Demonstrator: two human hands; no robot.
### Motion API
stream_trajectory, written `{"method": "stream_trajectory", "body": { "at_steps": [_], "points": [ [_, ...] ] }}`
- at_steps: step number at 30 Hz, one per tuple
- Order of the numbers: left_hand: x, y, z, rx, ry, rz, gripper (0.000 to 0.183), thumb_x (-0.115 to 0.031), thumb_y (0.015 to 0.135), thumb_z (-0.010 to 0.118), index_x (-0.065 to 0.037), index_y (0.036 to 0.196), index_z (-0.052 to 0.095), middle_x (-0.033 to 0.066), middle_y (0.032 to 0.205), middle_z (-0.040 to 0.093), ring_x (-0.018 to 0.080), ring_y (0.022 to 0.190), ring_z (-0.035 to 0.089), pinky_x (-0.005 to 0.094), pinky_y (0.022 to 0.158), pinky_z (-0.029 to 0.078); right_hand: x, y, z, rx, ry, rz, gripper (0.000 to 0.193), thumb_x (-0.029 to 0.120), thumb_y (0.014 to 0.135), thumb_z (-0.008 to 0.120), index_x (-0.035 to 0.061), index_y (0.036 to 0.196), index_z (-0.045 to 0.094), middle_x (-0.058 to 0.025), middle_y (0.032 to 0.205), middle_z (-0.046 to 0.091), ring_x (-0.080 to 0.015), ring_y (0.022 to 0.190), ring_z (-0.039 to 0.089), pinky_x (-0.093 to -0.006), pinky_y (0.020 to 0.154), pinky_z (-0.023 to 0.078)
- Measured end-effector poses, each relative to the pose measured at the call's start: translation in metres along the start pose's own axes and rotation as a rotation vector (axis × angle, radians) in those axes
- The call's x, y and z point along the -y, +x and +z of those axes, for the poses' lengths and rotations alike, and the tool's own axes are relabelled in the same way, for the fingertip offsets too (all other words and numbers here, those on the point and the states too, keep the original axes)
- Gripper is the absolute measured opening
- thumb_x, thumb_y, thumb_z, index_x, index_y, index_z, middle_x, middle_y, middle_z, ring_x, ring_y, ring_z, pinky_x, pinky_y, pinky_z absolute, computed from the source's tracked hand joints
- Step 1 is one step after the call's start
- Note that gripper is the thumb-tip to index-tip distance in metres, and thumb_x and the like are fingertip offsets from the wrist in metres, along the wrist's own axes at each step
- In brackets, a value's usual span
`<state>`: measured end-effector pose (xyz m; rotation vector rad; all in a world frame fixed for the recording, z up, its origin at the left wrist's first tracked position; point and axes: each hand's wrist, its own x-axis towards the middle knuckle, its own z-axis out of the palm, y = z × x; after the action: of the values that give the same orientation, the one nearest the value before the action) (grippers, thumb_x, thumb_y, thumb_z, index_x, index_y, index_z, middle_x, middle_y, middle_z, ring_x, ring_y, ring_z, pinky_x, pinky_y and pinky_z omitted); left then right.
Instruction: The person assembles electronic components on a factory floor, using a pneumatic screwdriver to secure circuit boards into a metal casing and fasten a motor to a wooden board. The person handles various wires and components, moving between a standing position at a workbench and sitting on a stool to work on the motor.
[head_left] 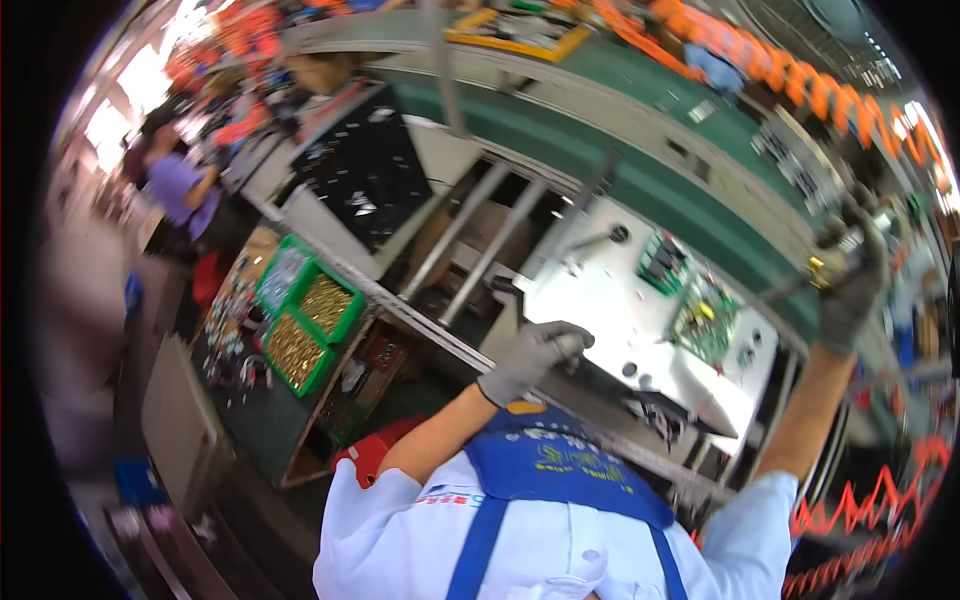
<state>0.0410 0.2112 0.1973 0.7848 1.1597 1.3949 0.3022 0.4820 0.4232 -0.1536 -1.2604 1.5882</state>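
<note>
Work on the white panel (585, 300) is judged approx. partway. A smaller PCB (662, 262) and a larger PCB (708, 325) are seen placed on it, so positioning is prob. done; whether they're fastened can't be told at this res. Wires (660, 425) are seen bunched at the panel's near edge, so some connecting may be left, tho that's only a judgement. Plenty of small brass-coloured parts (325, 303) are left in the green trays (325, 368) off to the L, so the supply isn't used up.

Re position: the panel is set in front of the person, btwn the two hands. L hand (545, 358) is held at its near L edge, fingertips over or against the rim; contact can't be confirmed. Its fingers are curled, loosely by the look of it, but whether anything's gripped can't be told. R hand (852, 292) is raised beyond the panel's R side, well apart from the surface. Its fingers are bent near a blurred metallic item (818, 270), brassy in part, poss. a tool; it can't be ID'd, nor can a firm hold be confirmed. Both PCBs are located btwn the hands, neither being touched. A black panel (360, 165) is seen farther off, up & L, well apart from both hands.
</note>
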Motion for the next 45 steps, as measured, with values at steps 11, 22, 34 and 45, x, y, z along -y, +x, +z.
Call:
{"method": "stream_trajectory", "body": {
  "at_steps": [11, 22, 34, 45],
  "points": [
    [0.044, 0.005, -0.025, 0.156, -0.573, -0.173, 0.034, -0.036, 0.099, 0.062, -0.004, 0.112, 0.064, 0.0009, 0.087, 0.065, 0.0082, 0.071, 0.058, 0.0227, 0.063, 0.047, -0.052, -0.070, 0.123, -0.066, 0.095, -0.013, 0.028, 0.011, 0.090, 0.061, 0.0037, 0.115, 0.053, -0.0115, 0.090, 0.062, -0.0207, 0.078, 0.065, -0.0418, 0.057, 0.062],
    [0.045, 0.001, -0.035, 0.292, -0.820, -0.211, 0.027, -0.033, 0.096, 0.064, -0.008, 0.106, 0.067, -0.0034, 0.085, 0.065, 0.0089, 0.068, 0.046, 0.0229, 0.058, 0.037, -0.069, -0.091, 0.124, -0.088, 0.043, -0.004, 0.031, 0.011, 0.089, 0.062, 0.0069, 0.119, 0.056, -0.0084, 0.102, 0.062, -0.0186, 0.080, 0.061, -0.0337, 0.071, 0.051],
    [0.053, 0.001, -0.038, 0.341, -0.640, -0.170, 0.031, -0.033, 0.099, 0.062, -0.002, 0.105, 0.060, 0.0000, 0.083, 0.065, 0.0095, 0.067, 0.055, 0.0228, 0.059, 0.043, -0.065, -0.101, 0.118, -0.169, -0.111, -0.054, 0.031, 0.015, 0.090, 0.055, -0.0021, 0.116, 0.052, -0.0129, 0.090, 0.060, -0.0203, 0.077, 0.064, -0.0448, 0.051, 0.063],
    [0.071, 0.001, -0.036, 0.286, -0.659, -0.377, 0.051, -0.049, 0.102, 0.048, 0.000, 0.108, 0.060, 0.0022, 0.079, 0.061, 0.0103, 0.065, 0.054, 0.0231, 0.057, 0.043, -0.082, -0.114, 0.137, -0.157, -0.029, 0.025, 0.029, 0.004, 0.086, 0.060, 0.0035, 0.113, 0.053, -0.0142, 0.093, 0.059, -0.0179, 0.069, 0.061, -0.0363, 0.050, 0.061]
  ]
}}
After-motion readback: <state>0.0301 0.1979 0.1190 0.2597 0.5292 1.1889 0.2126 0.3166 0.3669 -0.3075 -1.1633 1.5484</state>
